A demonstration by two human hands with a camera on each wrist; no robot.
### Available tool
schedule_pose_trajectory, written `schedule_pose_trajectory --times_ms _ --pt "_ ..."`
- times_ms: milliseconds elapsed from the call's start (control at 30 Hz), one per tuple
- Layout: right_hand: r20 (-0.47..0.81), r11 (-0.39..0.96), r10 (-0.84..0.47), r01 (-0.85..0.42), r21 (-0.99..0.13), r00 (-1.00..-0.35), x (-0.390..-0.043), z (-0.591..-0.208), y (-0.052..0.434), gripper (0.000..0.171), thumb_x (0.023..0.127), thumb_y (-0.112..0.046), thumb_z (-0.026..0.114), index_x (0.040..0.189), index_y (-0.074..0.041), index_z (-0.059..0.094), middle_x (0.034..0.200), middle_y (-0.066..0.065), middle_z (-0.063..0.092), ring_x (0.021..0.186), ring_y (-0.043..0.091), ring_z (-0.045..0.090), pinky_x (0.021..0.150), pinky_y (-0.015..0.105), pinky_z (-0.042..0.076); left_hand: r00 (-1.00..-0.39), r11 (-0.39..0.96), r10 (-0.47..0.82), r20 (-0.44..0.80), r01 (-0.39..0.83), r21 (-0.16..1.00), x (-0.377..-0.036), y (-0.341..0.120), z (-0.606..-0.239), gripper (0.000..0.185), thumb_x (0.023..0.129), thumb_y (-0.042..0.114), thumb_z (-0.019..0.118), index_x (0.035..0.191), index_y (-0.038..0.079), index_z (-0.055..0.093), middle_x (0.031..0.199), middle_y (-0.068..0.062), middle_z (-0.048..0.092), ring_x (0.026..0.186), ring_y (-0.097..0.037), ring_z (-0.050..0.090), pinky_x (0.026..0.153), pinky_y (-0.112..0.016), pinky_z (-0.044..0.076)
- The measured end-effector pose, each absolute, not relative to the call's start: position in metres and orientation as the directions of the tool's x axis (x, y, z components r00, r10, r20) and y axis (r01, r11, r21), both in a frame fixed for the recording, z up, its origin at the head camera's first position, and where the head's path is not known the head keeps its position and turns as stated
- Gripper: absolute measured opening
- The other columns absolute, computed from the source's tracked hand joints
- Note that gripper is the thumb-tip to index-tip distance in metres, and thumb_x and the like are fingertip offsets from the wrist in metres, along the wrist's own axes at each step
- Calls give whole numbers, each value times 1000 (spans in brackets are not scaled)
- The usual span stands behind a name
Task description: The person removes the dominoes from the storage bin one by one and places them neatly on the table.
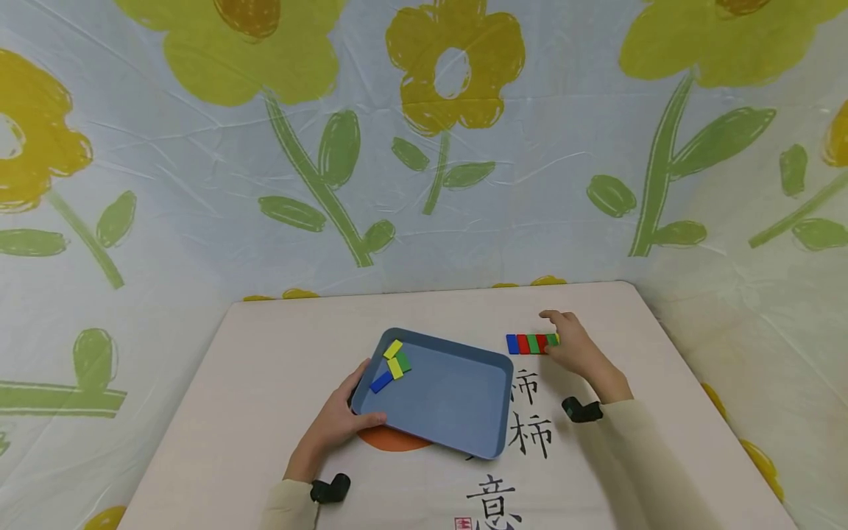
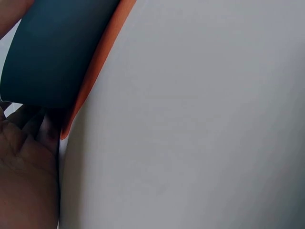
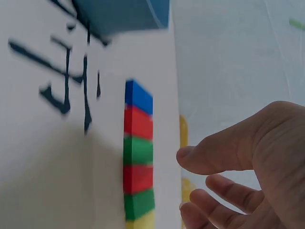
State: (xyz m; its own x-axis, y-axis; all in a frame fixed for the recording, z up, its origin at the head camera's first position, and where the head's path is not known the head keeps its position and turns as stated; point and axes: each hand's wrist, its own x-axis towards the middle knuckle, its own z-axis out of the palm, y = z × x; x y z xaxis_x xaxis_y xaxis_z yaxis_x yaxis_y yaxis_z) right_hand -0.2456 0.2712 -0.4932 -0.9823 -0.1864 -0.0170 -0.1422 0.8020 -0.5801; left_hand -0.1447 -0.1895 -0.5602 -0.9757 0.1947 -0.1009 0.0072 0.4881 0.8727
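Note:
A blue-grey rectangular tray point(image 1: 444, 390) lies at a slant, its left end gripped by my left hand point(image 1: 336, 416). The thumb is at the near rim and the other fingers run along the left side; in the left wrist view the tray point(image 2: 52, 52) hides some fingers. Inside the tray's left end are two yellow blocks point(image 1: 393, 349), a green block point(image 1: 404, 362) and a blue block point(image 1: 381, 381). Right of the tray, my right hand point(image 1: 575, 352) hovers with spread fingers by a row of blocks point(image 1: 530, 344). That row runs blue point(image 3: 138, 98), red, green, red, green, yellow point(image 3: 141, 222).
Black brush characters point(image 1: 530, 434) and an orange round print point(image 1: 394, 439) mark the pale table cover point(image 1: 278, 368). Behind the table's far edge hangs a flower-printed cloth point(image 1: 503, 235), which also covers both sides. Each wrist carries a small black device point(image 1: 583, 409).

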Motion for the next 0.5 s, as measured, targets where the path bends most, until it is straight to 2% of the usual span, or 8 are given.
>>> schedule_pose_trajectory --times_ms 167,333,500 --pt "27 754 -272 -231 -615 -962 -238 -489 241 58 90 6 63 146 3 46 144 34 43 121 49 54 96 59 54 -977 484 190 -100 5 875 -145 -189 -560 108 78 37 89 165 32 25 171 -5 26 157 -34 25 122 -64 26" --pt "65 700 -340 -299 -649 -938 -232 -491 212 57 91 0 71 145 1 49 137 29 53 115 44 59 92 54 57 -977 483 189 -98 5 876 -145 -189 -560 108 78 38 89 165 32 25 171 -5 26 157 -34 25 122 -65 26" --pt "75 649 -407 -346 -677 -910 -228 -491 185 58 92 -7 75 144 2 51 132 28 58 112 41 62 90 52 58 -977 482 190 -97 7 876 -144 -190 -560 107 78 38 89 164 32 26 171 -4 26 157 -34 24 122 -65 25"
